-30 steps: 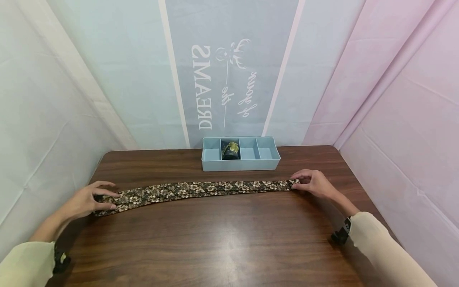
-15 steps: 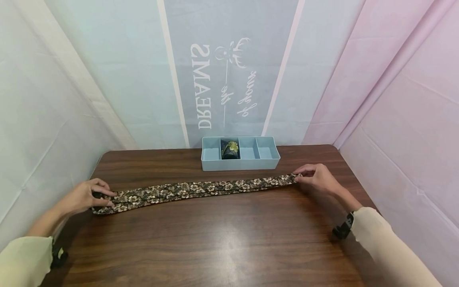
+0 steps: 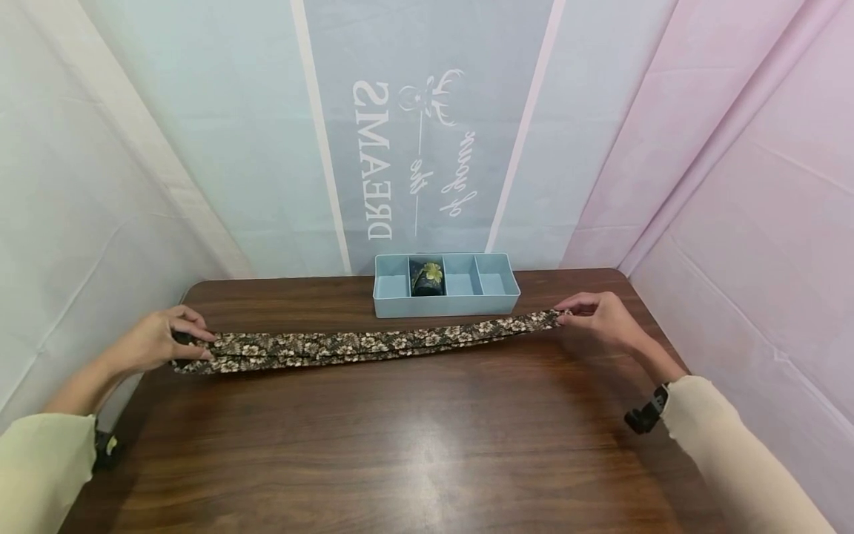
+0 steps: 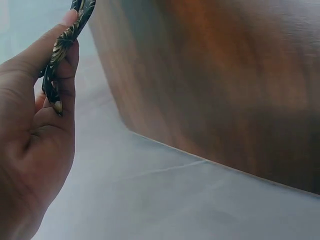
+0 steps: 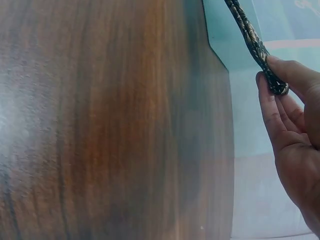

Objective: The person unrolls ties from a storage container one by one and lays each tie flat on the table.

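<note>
A long dark necktie [image 3: 373, 347] with cream flowers stretches from side to side in the head view, a crease running along its length. My left hand [image 3: 164, 337] pinches its wider end between thumb and fingers. At the narrower end, my right hand [image 3: 599, 320] pinches the cloth the same way. In the left wrist view, the left thumb and fingers grip the necktie [image 4: 62, 45] edge-on. Layers show at the necktie [image 5: 257, 52] end in the right wrist view, where the right thumb [image 5: 285, 67] presses it against the fingers.
A light blue box [image 3: 447, 307] with several compartments stands at the back of the brown wooden table [image 3: 373, 445]. One compartment holds a dark roll [image 3: 427, 277] with a yellow-green flower. Pale cloth walls [image 3: 754, 245] enclose the table at the back and sides.
Both hands have moved away from the body toward the table's back, carrying the necktie along. The right hand has also shifted a little right. The box has stayed put.
</note>
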Demonstrator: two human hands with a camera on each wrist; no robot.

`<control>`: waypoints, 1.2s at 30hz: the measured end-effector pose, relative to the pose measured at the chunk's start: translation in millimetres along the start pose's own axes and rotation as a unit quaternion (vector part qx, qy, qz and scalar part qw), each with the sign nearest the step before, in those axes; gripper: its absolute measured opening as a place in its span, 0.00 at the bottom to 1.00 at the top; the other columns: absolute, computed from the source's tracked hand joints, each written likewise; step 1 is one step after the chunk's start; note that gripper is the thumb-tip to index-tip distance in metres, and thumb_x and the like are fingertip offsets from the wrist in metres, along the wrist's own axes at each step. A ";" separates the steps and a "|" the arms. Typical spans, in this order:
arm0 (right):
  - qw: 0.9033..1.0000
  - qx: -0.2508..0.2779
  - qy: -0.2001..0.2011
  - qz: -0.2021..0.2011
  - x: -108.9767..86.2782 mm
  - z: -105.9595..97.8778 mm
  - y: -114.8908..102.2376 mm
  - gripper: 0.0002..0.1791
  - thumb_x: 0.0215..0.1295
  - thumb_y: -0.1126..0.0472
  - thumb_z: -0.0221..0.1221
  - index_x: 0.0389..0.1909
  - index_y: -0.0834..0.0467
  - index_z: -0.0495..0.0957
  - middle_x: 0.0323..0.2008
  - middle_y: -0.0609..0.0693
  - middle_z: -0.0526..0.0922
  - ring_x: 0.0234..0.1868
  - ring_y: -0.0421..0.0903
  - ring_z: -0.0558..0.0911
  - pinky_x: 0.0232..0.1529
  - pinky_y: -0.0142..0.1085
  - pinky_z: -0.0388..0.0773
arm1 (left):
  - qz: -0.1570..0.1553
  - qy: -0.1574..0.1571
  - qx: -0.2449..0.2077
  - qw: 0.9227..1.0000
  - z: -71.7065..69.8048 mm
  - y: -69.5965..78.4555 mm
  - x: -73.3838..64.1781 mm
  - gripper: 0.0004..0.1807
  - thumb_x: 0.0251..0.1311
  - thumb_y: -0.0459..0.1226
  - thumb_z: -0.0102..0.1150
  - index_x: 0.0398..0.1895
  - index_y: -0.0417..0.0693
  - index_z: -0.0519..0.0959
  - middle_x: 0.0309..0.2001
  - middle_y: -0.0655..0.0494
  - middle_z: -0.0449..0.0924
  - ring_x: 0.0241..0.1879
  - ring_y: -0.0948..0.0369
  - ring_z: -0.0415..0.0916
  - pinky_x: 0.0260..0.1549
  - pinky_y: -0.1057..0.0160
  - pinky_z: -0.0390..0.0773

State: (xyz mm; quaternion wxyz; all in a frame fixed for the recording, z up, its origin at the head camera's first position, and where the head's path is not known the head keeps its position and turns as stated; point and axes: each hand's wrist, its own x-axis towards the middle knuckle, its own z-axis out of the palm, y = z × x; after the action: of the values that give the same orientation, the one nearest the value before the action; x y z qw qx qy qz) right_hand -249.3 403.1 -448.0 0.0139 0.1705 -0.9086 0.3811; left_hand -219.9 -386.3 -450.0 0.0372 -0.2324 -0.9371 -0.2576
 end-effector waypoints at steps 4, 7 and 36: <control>1.000 -0.008 0.006 0.011 2.2 -5.6 -0.3 0.12 0.66 0.64 0.74 0.48 0.61 0.91 0.43 0.58 0.91 0.39 0.34 0.86 0.40 0.22 0.83 | -0.009 -0.003 0.003 1.000 -6.9 4.4 9.6 0.12 0.43 0.34 0.86 0.34 0.52 0.94 0.44 0.51 0.81 0.44 0.81 0.67 0.39 0.76 0.69; 1.000 -0.013 0.007 0.023 2.9 -6.2 0.0 0.12 0.66 0.62 0.73 0.48 0.60 0.91 0.43 0.58 0.91 0.38 0.33 0.87 0.39 0.23 0.83 | -0.017 -0.010 0.009 1.000 -8.7 5.4 11.8 0.12 0.44 0.35 0.86 0.34 0.53 0.94 0.45 0.51 0.82 0.44 0.78 0.69 0.38 0.74 0.70; 0.994 0.012 -0.017 0.106 7.4 -2.1 39.3 0.18 0.65 0.59 0.75 0.52 0.65 0.89 0.38 0.60 0.91 0.33 0.35 0.84 0.33 0.25 0.80 | 0.018 0.016 0.045 0.999 32.1 -3.3 35.8 0.11 0.44 0.37 0.87 0.33 0.53 0.94 0.43 0.51 0.85 0.42 0.51 0.79 0.37 0.60 0.77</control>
State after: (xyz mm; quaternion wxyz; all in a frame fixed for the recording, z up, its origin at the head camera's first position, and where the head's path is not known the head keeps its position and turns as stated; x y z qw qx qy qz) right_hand -269.0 427.9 -472.3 -0.0446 0.0797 -0.9168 0.3887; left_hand -251.6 -357.8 -472.5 0.0667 -0.2428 -0.9429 -0.2179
